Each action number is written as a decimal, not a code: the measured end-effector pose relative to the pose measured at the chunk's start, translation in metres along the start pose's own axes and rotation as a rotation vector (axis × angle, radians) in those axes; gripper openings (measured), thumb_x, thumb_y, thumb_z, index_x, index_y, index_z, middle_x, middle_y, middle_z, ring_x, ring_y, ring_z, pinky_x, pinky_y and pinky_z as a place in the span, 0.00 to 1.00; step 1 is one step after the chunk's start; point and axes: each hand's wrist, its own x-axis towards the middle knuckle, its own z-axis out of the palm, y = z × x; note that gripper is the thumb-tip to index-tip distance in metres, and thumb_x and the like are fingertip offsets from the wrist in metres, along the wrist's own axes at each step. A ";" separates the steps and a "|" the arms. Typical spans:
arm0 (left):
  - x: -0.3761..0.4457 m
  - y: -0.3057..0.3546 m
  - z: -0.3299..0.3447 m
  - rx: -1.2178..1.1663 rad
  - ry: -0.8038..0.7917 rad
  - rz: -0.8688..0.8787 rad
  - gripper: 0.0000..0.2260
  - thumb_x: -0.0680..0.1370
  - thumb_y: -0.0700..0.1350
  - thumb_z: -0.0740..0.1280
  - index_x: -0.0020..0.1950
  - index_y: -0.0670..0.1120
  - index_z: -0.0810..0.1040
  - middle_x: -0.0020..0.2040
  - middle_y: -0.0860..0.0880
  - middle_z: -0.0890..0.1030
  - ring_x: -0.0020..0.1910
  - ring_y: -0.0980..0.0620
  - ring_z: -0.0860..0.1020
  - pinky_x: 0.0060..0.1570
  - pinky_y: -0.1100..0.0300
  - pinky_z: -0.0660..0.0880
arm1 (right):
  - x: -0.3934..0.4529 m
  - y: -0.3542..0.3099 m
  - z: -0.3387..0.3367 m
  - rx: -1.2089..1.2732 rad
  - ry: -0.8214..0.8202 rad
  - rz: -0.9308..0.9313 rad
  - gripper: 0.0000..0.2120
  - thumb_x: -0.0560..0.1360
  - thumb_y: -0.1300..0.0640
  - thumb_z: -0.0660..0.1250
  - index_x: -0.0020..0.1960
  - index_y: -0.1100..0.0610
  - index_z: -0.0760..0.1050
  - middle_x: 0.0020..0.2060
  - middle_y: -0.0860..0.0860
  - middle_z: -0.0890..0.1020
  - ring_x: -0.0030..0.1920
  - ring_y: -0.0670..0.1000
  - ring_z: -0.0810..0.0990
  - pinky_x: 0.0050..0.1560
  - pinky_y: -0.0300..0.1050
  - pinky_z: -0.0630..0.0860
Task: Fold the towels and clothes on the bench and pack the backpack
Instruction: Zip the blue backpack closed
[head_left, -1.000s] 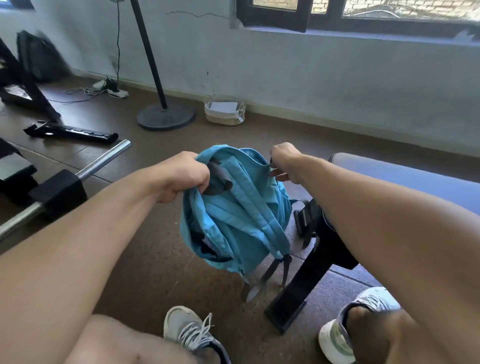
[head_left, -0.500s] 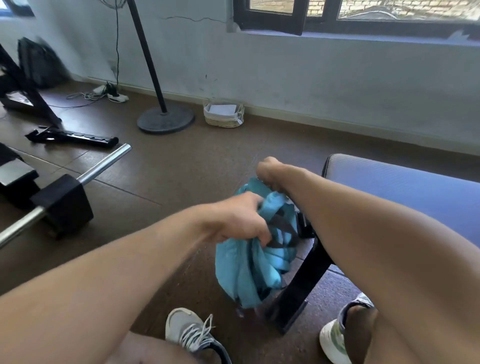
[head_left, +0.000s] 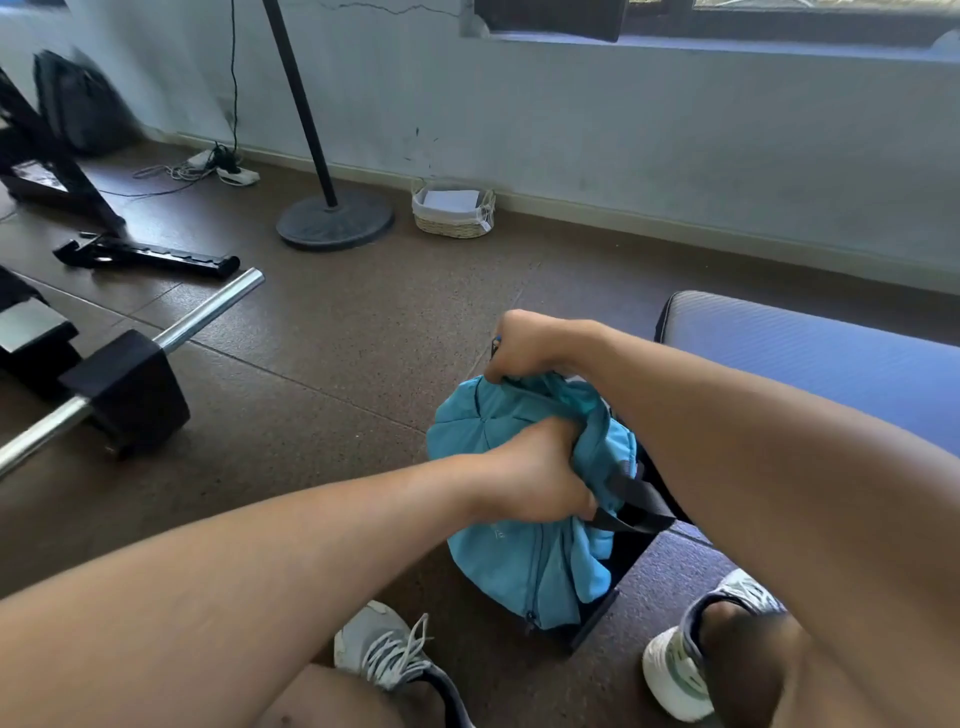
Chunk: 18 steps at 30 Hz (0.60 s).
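Observation:
A light blue backpack (head_left: 524, 566) sits low on the floor between my feet, against the black leg of the bench. My left hand (head_left: 540, 478) grips the bag's upper fabric beside a black strap (head_left: 636, 506). My right hand (head_left: 524, 345) holds the top edge of the bag at its far side, fingers curled round the fabric. The blue padded bench (head_left: 810, 358) lies to the right, partly hidden by my right forearm. No towels or clothes show on the visible part of the bench.
A chrome barbell (head_left: 202, 314) with a black weight (head_left: 130, 389) lies at the left. A stand with a round base (head_left: 335, 221) and a wicker basket (head_left: 452, 210) sit near the wall. My shoes (head_left: 384, 649) flank the bag.
Both hands have lowered the backpack from chest height down to the floor beside the bench leg. It has turned, and its straps no longer hang below it.

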 end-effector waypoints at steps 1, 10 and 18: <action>0.001 0.002 -0.002 0.000 0.002 0.003 0.13 0.71 0.40 0.76 0.50 0.51 0.76 0.46 0.56 0.81 0.44 0.60 0.79 0.38 0.66 0.75 | -0.001 0.000 -0.004 0.006 -0.007 -0.029 0.10 0.69 0.56 0.72 0.37 0.58 0.71 0.33 0.51 0.73 0.30 0.51 0.70 0.27 0.41 0.64; 0.008 -0.040 -0.127 0.520 0.050 -0.243 0.14 0.72 0.49 0.78 0.56 0.48 0.83 0.53 0.52 0.85 0.54 0.51 0.83 0.54 0.55 0.80 | -0.013 0.000 -0.023 -0.064 -0.006 -0.264 0.07 0.71 0.56 0.71 0.43 0.54 0.72 0.37 0.50 0.78 0.34 0.50 0.74 0.31 0.43 0.68; 0.039 -0.072 -0.111 0.264 0.126 -0.085 0.14 0.74 0.48 0.76 0.59 0.51 0.81 0.53 0.53 0.81 0.54 0.51 0.77 0.53 0.57 0.72 | -0.018 -0.010 -0.023 -0.147 -0.044 -0.408 0.09 0.72 0.54 0.72 0.42 0.47 0.71 0.39 0.47 0.79 0.38 0.49 0.76 0.35 0.44 0.70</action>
